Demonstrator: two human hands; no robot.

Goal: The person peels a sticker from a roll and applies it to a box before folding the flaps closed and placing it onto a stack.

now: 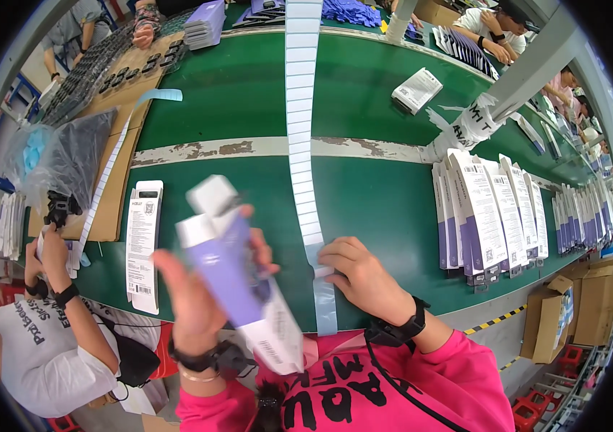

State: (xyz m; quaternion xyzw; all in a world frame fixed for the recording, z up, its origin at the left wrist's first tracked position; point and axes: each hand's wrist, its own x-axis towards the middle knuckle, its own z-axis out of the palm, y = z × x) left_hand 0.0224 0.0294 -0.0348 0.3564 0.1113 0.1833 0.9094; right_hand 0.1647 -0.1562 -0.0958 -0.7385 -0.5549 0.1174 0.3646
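1. Left hand (198, 309) holds a purple-and-white cardboard carton (228, 277), fingers wrapped behind, thumb spread clear. Carton tilted over the green tabletop's (378, 194) near edge, far-end flaps out.
2. Right hand (364, 277), apart from left, pinches a long pale-blue label strip (301, 129).
3. Carton: likely light, stiffish, crushable; grip mid-body sides.
4. Strip: probably limp, tacky; edge hold.

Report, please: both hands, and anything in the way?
Left hand: holding slim white-and-purple cardboard box. Right hand: pinching long pale-blue label strip. White rectangular box nearby on green tabletop, seemingly not blocking.
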